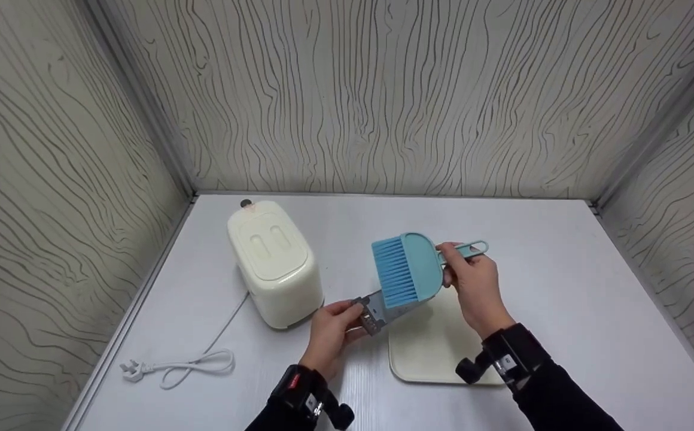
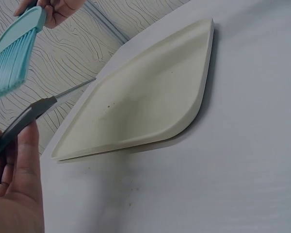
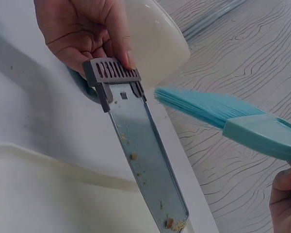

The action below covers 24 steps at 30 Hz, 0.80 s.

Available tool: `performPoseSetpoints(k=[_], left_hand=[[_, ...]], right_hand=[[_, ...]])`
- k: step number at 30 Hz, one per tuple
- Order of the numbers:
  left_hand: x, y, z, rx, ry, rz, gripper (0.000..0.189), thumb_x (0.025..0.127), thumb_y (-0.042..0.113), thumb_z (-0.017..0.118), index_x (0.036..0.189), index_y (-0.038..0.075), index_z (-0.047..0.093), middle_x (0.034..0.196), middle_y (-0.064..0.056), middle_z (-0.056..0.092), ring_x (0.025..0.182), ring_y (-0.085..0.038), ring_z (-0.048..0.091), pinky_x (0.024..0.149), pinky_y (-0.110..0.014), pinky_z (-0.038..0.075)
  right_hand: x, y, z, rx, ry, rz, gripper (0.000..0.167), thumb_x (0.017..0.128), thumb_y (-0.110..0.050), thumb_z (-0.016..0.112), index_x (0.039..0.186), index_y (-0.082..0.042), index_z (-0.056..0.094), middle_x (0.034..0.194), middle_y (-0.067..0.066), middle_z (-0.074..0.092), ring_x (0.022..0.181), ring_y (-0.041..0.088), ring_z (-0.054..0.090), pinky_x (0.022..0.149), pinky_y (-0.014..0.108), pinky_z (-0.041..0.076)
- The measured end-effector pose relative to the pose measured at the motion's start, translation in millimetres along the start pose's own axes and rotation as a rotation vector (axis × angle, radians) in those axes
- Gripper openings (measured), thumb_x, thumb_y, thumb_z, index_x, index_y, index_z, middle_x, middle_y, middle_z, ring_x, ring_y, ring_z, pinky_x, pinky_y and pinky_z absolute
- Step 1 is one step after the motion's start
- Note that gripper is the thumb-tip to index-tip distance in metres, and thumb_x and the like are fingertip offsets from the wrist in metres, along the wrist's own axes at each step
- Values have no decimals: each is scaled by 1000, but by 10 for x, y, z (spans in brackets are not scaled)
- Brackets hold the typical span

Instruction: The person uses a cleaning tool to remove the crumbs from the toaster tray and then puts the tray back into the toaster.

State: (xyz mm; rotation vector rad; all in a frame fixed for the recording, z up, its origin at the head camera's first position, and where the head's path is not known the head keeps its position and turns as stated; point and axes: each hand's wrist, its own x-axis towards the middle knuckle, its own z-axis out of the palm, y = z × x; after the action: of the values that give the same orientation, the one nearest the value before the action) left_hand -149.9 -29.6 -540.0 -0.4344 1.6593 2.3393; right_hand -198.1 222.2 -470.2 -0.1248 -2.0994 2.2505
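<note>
My left hand (image 1: 329, 335) grips the dark slotted end of a toaster crumb tray (image 3: 143, 145), thumb on top. Crumbs (image 3: 169, 223) lie scattered along the metal, thickest near its far end in the right wrist view. My right hand (image 1: 478, 290) holds a light blue brush (image 1: 423, 263) by its looped handle. In the head view the bristles (image 1: 396, 272) overlap the crumb tray; both wrist views show a gap between them. Below is a cream rectangular tray (image 1: 410, 362), with a few dark specks on its surface in the left wrist view.
A cream toaster (image 1: 281, 275) with a lid over its top stands left of my hands. Its white cord (image 1: 197, 362) and plug lie on the white table (image 1: 532, 233) at the left. Small crumbs dot the table beside the cream tray. Wood-patterned panels (image 1: 371, 102) enclose the back and sides.
</note>
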Motion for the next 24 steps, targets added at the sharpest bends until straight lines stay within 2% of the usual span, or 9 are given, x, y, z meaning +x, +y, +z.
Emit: performPoseSetpoints(k=[4,11,18,24], left_hand=[[19,-18,3,-26,-11,9,38,96,13,70,126,-9,61,112,-19,68,93,-21,72,81,-33,62],[38,-32,20,-55,-19,14,36,96,12,70,123,-9,62,109,-18,69,91,-20,72,80,-32,62],[24,-22,15,-34,-20,12,38,97,15,70,125,-9,60,110,-18,70,92,-21,72,82,-33,62],[24,-25,2,-34,-23,15,37,97,14,70,125,-8,61,111,-18,69,92,-21,72,81,-32,62]], right_hand=[[-22,37,39,38,-33,24,48,96,-42,71,117,1,66,74,2,56,64,13,51,60,22,48],[-44,107,87,42,-56,51,47,95,-40,73,104,5,63,68,4,52,63,14,49,58,22,46],[-52,163,106,-11,-76,75,43,96,-37,72,111,3,67,75,5,57,63,13,50,58,21,45],[-24,213,70,-66,-70,70,43,96,-38,72,110,2,67,71,3,56,62,13,51,58,22,44]])
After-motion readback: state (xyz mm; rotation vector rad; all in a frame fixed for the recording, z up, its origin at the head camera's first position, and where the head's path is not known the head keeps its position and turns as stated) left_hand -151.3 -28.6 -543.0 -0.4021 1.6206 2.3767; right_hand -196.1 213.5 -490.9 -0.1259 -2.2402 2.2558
